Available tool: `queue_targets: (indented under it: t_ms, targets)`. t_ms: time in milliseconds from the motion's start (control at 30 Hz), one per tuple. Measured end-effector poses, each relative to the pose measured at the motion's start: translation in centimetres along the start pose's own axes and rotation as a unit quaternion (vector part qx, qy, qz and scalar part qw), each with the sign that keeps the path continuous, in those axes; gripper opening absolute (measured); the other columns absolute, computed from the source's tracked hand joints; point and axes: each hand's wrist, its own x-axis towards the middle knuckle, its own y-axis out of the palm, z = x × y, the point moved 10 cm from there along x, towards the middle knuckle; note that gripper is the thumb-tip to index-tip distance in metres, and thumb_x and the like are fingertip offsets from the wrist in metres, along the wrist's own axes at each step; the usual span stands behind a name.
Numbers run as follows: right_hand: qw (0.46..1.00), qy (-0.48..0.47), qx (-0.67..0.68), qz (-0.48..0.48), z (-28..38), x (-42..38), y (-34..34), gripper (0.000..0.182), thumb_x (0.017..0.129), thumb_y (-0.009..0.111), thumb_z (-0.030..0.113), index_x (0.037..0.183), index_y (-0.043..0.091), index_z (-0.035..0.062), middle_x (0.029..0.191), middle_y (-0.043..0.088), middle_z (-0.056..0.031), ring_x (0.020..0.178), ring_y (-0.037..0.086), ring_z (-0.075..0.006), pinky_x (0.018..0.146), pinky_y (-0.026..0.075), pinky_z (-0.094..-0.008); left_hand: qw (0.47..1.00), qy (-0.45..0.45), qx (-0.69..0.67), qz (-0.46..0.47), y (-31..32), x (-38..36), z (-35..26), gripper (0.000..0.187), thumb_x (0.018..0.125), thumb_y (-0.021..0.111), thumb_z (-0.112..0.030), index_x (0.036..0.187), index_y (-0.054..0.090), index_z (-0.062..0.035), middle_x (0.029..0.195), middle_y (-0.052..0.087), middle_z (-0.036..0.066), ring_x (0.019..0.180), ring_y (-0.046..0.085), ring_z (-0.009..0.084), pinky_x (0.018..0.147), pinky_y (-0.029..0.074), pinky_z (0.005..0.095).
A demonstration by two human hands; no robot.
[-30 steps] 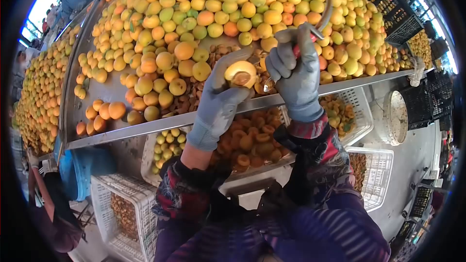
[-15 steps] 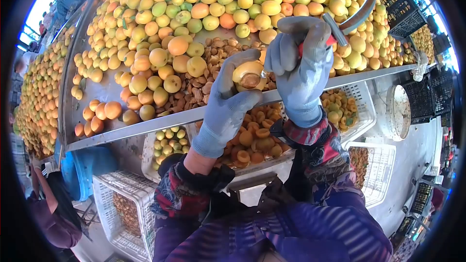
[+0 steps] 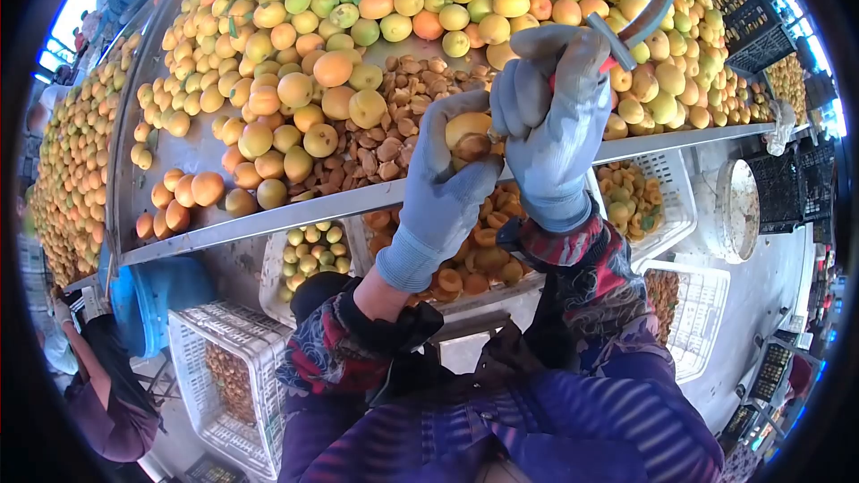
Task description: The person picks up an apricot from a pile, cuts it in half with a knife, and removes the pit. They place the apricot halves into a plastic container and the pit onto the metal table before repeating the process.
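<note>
A cut apricot (image 3: 463, 130) with its brown pit (image 3: 472, 147) showing is gripped in the fingers of my left hand (image 3: 440, 201), which wears a grey-blue glove. My right hand (image 3: 557, 116), gloved too, is closed round the red handle of a knife with a curved blade (image 3: 658, 9), its blade pointing up and away. The right fingertips are close beside the apricot; whether they touch it is hard to tell. Behind my left hand, a heap of loose apricot pits (image 3: 380, 139) lies on the metal table. Whole apricots (image 3: 429, 0) are piled beyond it.
The metal table's edge (image 3: 268, 236) runs below my hands. Under it stand crates of halved apricots (image 3: 474, 259) and small green-yellow fruit (image 3: 313, 255). A white crate with pits (image 3: 231, 385), a blue bin (image 3: 165, 304) and a white bucket (image 3: 738, 210) are around. Another person (image 3: 112, 402) is at left.
My left hand has moved right with the apricot, closer to my right hand. The apricot has turned and its pit now shows at the lower right. The right hand keeps the knife.
</note>
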Motion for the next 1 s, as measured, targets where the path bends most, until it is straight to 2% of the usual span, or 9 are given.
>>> queue_targets:
  t_ms: [100,167,333,500,567,800,833,933,1000]
  targets:
    - [0.995,0.051,0.087,-0.022,-1.3,0.5,-0.7,0.046,0.098,0.04,0.047,0.091,0.056,0.0043,0.048,0.02,0.0069,0.039,0.018,-0.0056,0.037,0.02,-0.0236,0.999,-0.017,-0.043,-0.011,0.1,-0.2,0.2,0.05,0.073,0.055,0.005,0.121,0.046,-0.0031,0.108,0.052,0.006,0.094,0.05,0.0106,0.084,0.044,0.0245]
    - [0.99,0.073,0.115,-0.031,-2.1,0.6,-1.2,0.046,0.097,0.041,0.049,0.089,0.056,0.0056,0.049,0.018,0.0076,0.04,0.016,-0.0055,0.038,0.019,-0.0234,1.0,0.026,0.003,-0.008,-0.1,0.0,-0.1,0.049,0.073,0.056,0.004,0.12,0.046,-0.0028,0.107,0.052,0.006,0.095,0.051,0.0124,0.085,0.045,0.0266]
    - [0.97,0.13,0.201,-0.043,-4.1,0.5,-2.2,0.046,0.094,0.045,0.051,0.086,0.055,0.0062,0.051,0.021,0.008,0.042,0.018,-0.0055,0.039,0.02,-0.0226,0.999,0.037,0.006,-0.013,-0.2,-0.1,0.1,0.05,0.071,0.056,0.004,0.12,0.045,-0.0022,0.106,0.052,0.006,0.095,0.05,0.0127,0.085,0.044,0.0259]
    - [0.959,0.174,0.187,-0.122,-5.6,0.2,-3.7,0.049,0.09,0.052,0.055,0.082,0.051,0.0066,0.053,0.02,0.0068,0.043,0.019,-0.0065,0.039,0.018,-0.0246,0.998,0.047,0.029,-0.005,-0.2,0.1,0.2,0.051,0.07,0.054,0.005,0.119,0.045,-0.0022,0.106,0.052,0.006,0.098,0.049,0.0135,0.088,0.042,0.0262]
    - [0.952,0.192,0.188,-0.144,-6.3,-0.1,-4.3,0.049,0.089,0.052,0.056,0.082,0.051,0.0071,0.054,0.02,0.0069,0.043,0.019,-0.0067,0.04,0.019,-0.0246,0.995,0.083,0.057,0.002,-0.2,0.2,-0.1,0.051,0.069,0.053,0.006,0.119,0.046,-0.0017,0.105,0.052,0.007,0.099,0.049,0.0141,0.09,0.041,0.0269]
    - [0.942,0.211,0.227,-0.132,-8.9,-0.5,-5.1,0.049,0.089,0.052,0.055,0.087,0.05,0.0059,0.059,0.028,0.0057,0.047,0.026,-0.0083,0.044,0.027,-0.0251,0.977,0.148,0.153,0.009,-0.2,0.5,-0.8,0.05,0.066,0.051,0.008,0.115,0.046,-0.0001,0.105,0.054,0.009,0.098,0.052,0.0164,0.091,0.041,0.0272]
    - [0.941,0.214,0.226,-0.136,-9.2,-0.8,-5.4,0.049,0.089,0.052,0.055,0.087,0.05,0.0059,0.059,0.028,0.0057,0.047,0.026,-0.0083,0.044,0.027,-0.0251,0.978,0.142,0.152,0.009,-0.1,0.5,-0.8,0.05,0.066,0.051,0.008,0.115,0.046,-0.0001,0.105,0.054,0.009,0.098,0.052,0.0164,0.091,0.041,0.0272]
    - [0.884,0.278,0.346,-0.145,-10.7,-1.5,-4.8,0.046,0.092,0.055,0.045,0.095,0.049,-0.0008,0.062,0.033,0.0068,0.053,0.033,-0.0066,0.05,0.032,-0.0223,0.977,0.185,0.095,0.048,0.3,0.7,-1.0,0.051,0.066,0.052,0.008,0.116,0.045,-0.0008,0.105,0.057,0.008,0.101,0.052,0.0156,0.089,0.042,0.0281]
    - [0.897,0.263,0.332,-0.128,-10.7,-1.4,-5.1,0.046,0.092,0.054,0.045,0.095,0.049,-0.0009,0.062,0.033,0.0068,0.053,0.033,-0.0066,0.05,0.032,-0.0227,0.982,0.164,0.078,0.041,0.3,0.6,-0.5,0.051,0.067,0.052,0.008,0.117,0.045,-0.0012,0.105,0.056,0.008,0.1,0.052,0.0155,0.089,0.042,0.0283]
